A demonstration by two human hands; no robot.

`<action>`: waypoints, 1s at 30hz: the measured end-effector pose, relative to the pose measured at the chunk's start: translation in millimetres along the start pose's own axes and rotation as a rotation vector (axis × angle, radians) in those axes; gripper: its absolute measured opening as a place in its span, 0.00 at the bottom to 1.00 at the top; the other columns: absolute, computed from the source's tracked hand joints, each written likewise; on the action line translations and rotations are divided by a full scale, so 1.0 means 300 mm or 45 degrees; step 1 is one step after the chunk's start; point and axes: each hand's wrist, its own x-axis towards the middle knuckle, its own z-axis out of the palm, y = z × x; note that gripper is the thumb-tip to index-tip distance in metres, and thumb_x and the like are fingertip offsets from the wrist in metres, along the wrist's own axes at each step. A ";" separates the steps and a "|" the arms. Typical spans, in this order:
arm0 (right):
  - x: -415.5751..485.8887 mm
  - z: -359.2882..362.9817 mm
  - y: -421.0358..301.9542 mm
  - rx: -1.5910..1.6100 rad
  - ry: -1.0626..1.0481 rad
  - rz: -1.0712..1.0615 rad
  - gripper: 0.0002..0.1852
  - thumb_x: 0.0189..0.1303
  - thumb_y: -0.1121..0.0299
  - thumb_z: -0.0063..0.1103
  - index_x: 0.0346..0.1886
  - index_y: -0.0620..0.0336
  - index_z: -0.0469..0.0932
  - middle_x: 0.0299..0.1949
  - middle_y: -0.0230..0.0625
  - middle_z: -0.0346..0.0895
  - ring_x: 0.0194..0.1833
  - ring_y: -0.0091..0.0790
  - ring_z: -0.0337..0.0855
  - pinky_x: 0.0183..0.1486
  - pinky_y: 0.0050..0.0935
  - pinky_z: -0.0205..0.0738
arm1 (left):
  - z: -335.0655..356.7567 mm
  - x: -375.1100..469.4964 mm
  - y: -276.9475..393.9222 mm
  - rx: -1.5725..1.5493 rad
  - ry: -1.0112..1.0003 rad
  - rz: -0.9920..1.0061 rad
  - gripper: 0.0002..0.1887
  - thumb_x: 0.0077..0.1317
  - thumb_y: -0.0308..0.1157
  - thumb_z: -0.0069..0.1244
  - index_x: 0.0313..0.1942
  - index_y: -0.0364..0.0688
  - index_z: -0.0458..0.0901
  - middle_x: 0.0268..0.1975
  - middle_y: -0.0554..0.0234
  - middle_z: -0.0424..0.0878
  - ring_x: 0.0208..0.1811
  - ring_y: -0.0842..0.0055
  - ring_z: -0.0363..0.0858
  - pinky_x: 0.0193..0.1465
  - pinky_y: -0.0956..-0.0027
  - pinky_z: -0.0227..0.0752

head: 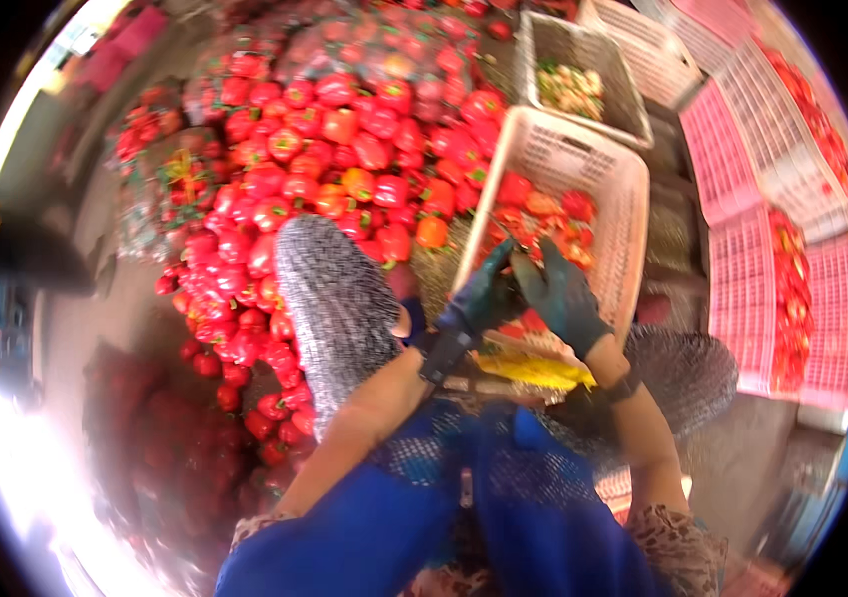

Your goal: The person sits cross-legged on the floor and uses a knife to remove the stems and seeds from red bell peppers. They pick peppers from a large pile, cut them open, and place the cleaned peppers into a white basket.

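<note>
My left hand [489, 289] and my right hand [562, 292], both in dark green-blue work gloves, meet over the near part of a whitish plastic crate [629, 224]. Their fingers are bent towards each other around something small and dark that I cannot make out; the gloves hide most of it. Red bell pepper pieces [543, 205] lie in the crate, beyond and below the fingers. A yellow wrapper or cloth [536, 371] lies at the crate's near end, under my wrists. Left of the crate spreads a large heap of red bell peppers [304, 160], a few of them orange.
A second crate [637, 123] holds pale green and whitish scraps [572, 88]. Pink and white crates [737, 254], some with red peppers, stand at the right. Netted bags of peppers [185, 168] lie at the left and far side. My knees flank the near crate.
</note>
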 end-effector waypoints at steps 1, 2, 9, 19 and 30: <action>-0.007 -0.029 0.000 0.142 0.010 0.104 0.24 0.68 0.51 0.52 0.48 0.68 0.72 0.25 0.45 0.77 0.27 0.39 0.81 0.28 0.38 0.73 | 0.015 0.012 -0.030 -0.088 -0.049 -0.096 0.16 0.70 0.47 0.43 0.34 0.44 0.76 0.29 0.65 0.75 0.28 0.74 0.73 0.33 0.70 0.68; -0.013 -0.056 -0.007 0.290 0.030 0.193 0.25 0.68 0.49 0.51 0.46 0.67 0.72 0.23 0.45 0.77 0.25 0.39 0.80 0.26 0.37 0.72 | 0.023 0.030 -0.064 -0.143 -0.086 -0.164 0.17 0.71 0.48 0.42 0.33 0.45 0.75 0.27 0.66 0.74 0.27 0.75 0.72 0.32 0.71 0.67; -0.016 -0.105 0.164 2.002 0.037 1.025 0.27 0.68 0.45 0.50 0.47 0.63 0.78 0.27 0.36 0.79 0.22 0.23 0.74 0.23 0.23 0.70 | 0.113 0.330 0.032 -0.877 -0.034 -0.317 0.14 0.73 0.45 0.46 0.36 0.44 0.74 0.26 0.69 0.74 0.27 0.76 0.76 0.34 0.70 0.76; -0.052 -0.016 0.120 2.367 0.018 1.418 0.15 0.63 0.61 0.56 0.47 0.60 0.75 0.33 0.37 0.77 0.31 0.27 0.76 0.31 0.28 0.72 | 0.053 0.627 0.049 -0.138 0.293 0.412 0.16 0.67 0.30 0.54 0.53 0.36 0.75 0.40 0.67 0.79 0.37 0.84 0.75 0.39 0.79 0.71; -0.008 0.019 0.069 1.640 -0.466 1.608 0.25 0.66 0.47 0.47 0.52 0.59 0.75 0.29 0.32 0.76 0.21 0.22 0.64 0.25 0.26 0.62 | -0.602 0.618 -0.473 1.380 0.478 0.043 0.19 0.67 0.33 0.43 0.56 0.37 0.76 0.45 0.38 0.82 0.46 0.46 0.81 0.49 0.51 0.76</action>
